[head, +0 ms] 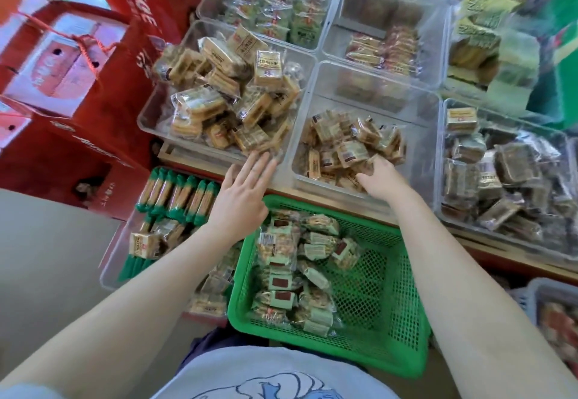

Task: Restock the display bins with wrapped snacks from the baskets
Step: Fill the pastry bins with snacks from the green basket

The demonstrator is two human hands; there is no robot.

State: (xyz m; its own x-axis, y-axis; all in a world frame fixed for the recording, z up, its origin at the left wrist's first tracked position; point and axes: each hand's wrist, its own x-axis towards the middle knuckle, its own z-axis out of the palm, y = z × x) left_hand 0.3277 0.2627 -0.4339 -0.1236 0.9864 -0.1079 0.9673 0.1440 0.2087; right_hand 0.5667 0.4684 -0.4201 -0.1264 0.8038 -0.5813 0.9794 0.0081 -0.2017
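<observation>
A green mesh basket (391,305) sits in front of me, its left half filled with pale-green wrapped snacks (294,276). Beyond it stand clear display bins. My left hand (244,195) lies flat with straight fingers, its fingertips touching the front wall of the left bin (150,117), which is heaped with tan wrapped snacks (228,98). My right hand (383,176) reaches into the middle bin (419,161), fingers curled down among small tan wrapped snacks (347,148); the fingertips are hidden, so whether it holds one is unclear.
More clear bins of snacks stand at the right (500,179) and behind. A lower bin (108,273) at the left holds green-ended packets. Red juice cartons (78,70) are stacked on the left. Part of a grey basket (550,301) shows at the lower right.
</observation>
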